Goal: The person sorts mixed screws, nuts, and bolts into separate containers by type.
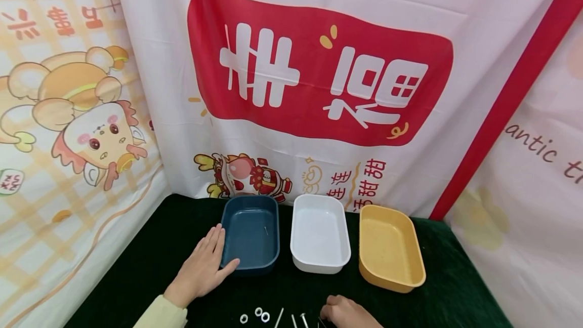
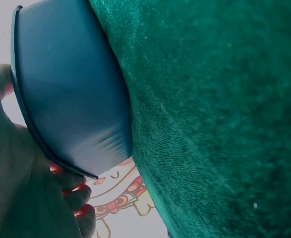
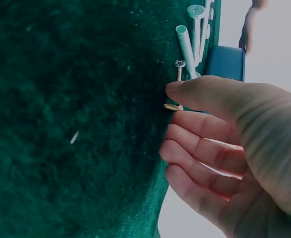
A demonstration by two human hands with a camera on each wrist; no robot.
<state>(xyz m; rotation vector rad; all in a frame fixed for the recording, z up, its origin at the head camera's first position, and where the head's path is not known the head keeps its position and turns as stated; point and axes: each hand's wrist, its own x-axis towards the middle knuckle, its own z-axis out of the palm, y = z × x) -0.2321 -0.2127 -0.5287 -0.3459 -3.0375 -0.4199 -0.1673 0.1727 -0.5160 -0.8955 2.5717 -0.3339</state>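
My left hand rests against the left side of the blue tray, fingers straight along its edge and thumb at the near corner. In the left wrist view the tray's rim lies against that hand. At the front of the cloth, my right hand is low beside the hardware, fingers loosely bent. A small brass-coloured screw lies in the narrow gap between its thumb and index fingertip. Just beyond the thumb is another small screw, with larger bolts past it.
A white tray and a yellow tray stand right of the blue one. Nuts and bolts lie at the front of the dark green cloth. A thin small piece shows inside the blue tray. Printed curtains hang behind.
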